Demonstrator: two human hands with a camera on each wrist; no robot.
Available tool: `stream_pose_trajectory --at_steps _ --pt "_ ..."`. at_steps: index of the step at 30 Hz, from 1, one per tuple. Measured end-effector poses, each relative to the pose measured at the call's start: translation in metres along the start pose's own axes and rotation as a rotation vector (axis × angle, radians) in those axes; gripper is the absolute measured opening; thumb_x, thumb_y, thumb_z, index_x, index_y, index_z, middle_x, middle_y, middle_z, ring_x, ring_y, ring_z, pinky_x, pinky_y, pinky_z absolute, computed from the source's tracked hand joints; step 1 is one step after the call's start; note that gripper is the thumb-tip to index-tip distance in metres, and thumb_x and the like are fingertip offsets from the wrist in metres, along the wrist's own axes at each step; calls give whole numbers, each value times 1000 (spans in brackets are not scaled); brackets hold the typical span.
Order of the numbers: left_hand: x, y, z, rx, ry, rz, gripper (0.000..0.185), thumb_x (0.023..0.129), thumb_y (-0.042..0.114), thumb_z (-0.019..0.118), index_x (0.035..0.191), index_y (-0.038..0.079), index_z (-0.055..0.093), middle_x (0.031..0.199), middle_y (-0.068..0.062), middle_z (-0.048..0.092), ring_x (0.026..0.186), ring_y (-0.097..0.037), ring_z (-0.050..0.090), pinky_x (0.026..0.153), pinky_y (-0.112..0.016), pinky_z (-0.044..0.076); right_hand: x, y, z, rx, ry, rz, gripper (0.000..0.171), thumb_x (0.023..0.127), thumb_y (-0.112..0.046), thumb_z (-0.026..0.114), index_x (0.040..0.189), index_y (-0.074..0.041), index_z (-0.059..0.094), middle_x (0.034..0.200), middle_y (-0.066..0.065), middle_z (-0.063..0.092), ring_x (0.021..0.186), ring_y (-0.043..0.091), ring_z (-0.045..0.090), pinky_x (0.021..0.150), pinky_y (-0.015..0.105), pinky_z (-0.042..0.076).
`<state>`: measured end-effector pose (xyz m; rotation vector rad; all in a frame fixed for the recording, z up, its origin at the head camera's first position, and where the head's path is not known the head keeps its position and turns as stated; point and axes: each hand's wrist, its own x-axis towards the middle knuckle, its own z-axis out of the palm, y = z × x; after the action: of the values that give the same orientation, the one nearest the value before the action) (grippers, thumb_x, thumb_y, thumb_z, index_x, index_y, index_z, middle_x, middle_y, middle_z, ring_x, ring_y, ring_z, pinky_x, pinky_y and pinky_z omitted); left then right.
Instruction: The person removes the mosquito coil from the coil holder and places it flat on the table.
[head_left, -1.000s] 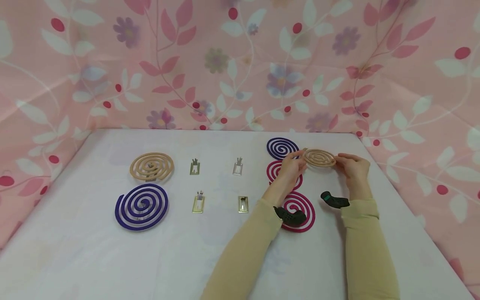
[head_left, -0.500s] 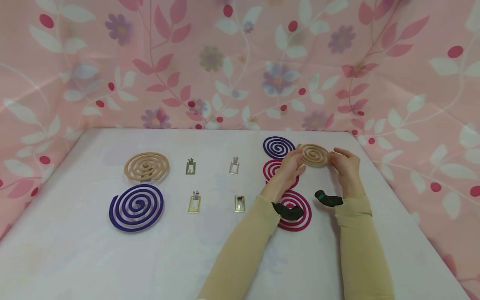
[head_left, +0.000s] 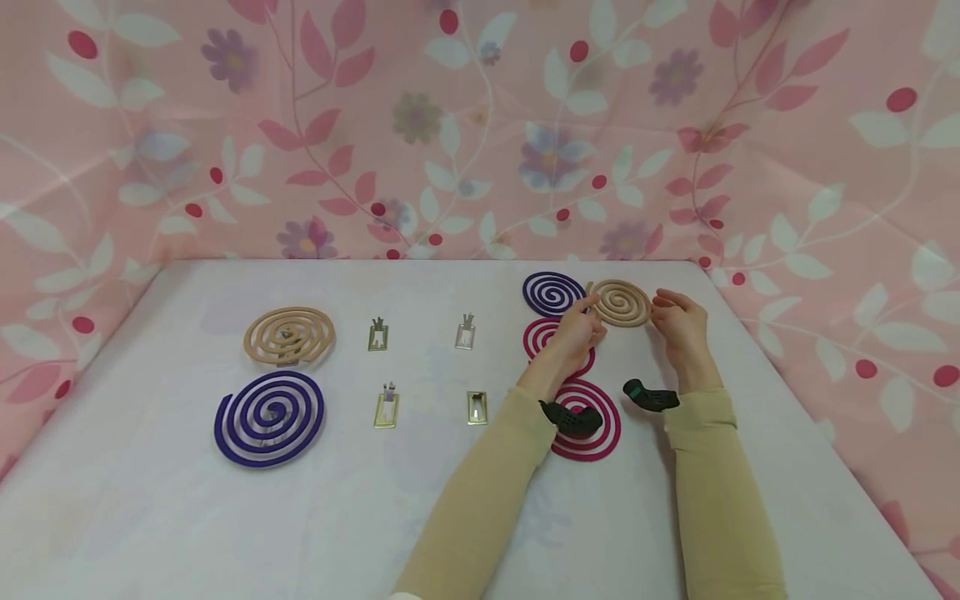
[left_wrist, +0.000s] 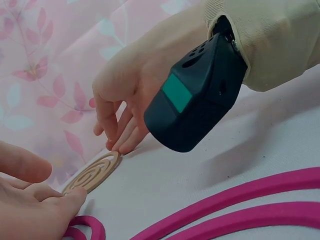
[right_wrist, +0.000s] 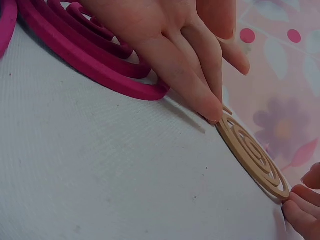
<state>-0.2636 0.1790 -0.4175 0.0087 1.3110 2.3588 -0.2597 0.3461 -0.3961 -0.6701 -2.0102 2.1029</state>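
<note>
A small tan spiral coil (head_left: 619, 302) lies at the back right of the white table (head_left: 420, 500), between my two hands. My left hand (head_left: 576, 333) reaches it with straight fingers; one fingertip (right_wrist: 214, 112) touches the coil's (right_wrist: 252, 155) near-left edge. My right hand (head_left: 678, 321) touches the opposite edge with its fingertips (left_wrist: 116, 142), thumb apart from the coil (left_wrist: 92, 172). Neither hand wraps around it. A small purple coil (head_left: 553, 292) lies just left of it. Two magenta coils (head_left: 592, 421) lie under my left arm; the far one (head_left: 542, 337) is partly hidden.
On the left lie a large tan coil (head_left: 288, 336) and a large purple coil (head_left: 269, 417). Several small metal stands (head_left: 387, 407) sit mid-table. Pink floral cloth (head_left: 450, 125) rises behind and at both sides, close to the right hand.
Both hands have moved the tan coil slightly left and away and lowered it from the air onto the table beside the purple coil.
</note>
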Motion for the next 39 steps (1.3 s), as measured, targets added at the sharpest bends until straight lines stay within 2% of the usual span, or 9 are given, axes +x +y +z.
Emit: stream_pose_trajectory --at_steps 5,10,16,20,23,26,28,31,39 --pt "0 -1 0 4 -2 1 71 76 -21 36 142 2 34 151 -19 25 139 -27 27 101 -37 37 2 2 2 -9 -31 -10 56 86 13 39 141 0 37 128 14 42 104 14 51 69 15 46" --pt "0 -1 0 10 -3 0 73 74 -21 36 143 3 33 152 -19 24 138 -26 27 94 -32 38 3 2 3 -12 -44 -7 61 84 15 35 143 -2 35 143 18 33 121 20 44 69 14 45" --pt "-4 4 1 34 11 -2 68 77 -19 40 141 3 37 150 -19 27 136 -28 32 98 -35 39 0 0 3 -6 -45 -12 62 83 15 38 142 -4 37 139 15 37 126 21 40 72 14 46" --pt "-21 33 3 219 5 72 54 84 -6 47 137 6 45 144 -17 39 122 -28 47 101 -45 42 -15 -21 6 56 -34 -87 56 83 14 42 136 -5 46 120 5 48 114 18 45 84 20 46" --pt "-43 72 4 414 -5 215 48 88 2 52 134 11 48 139 -14 46 117 -24 52 99 -40 44 -34 -50 10 153 -38 -173 44 86 11 48 126 -7 55 112 2 51 105 16 49 97 27 42" --pt "-65 108 0 585 6 355 45 91 7 53 134 16 48 138 -7 49 120 -23 52 99 -32 44 -55 -77 16 254 -72 -277 34 87 8 55 117 -6 61 111 5 54 100 16 52 99 30 41" --pt "-75 123 -6 672 26 414 42 93 11 52 134 16 49 137 -5 51 123 -21 50 101 -28 42 -67 -89 19 280 -87 -323 32 86 5 60 116 -6 62 112 6 54 99 17 53 99 30 42" --pt "-82 133 -16 722 54 434 41 93 15 53 134 16 49 135 -3 52 122 -20 51 101 -29 42 -79 -98 23 270 -99 -357 35 84 0 64 119 -5 61 115 7 53 101 17 52 101 30 41" --pt "-95 140 -24 699 46 422 37 95 19 52 132 17 50 133 -4 52 123 -20 49 104 -35 40 -95 -102 34 224 -95 -396 40 82 -2 68 121 -5 60 118 8 53 103 18 52 90 23 47"
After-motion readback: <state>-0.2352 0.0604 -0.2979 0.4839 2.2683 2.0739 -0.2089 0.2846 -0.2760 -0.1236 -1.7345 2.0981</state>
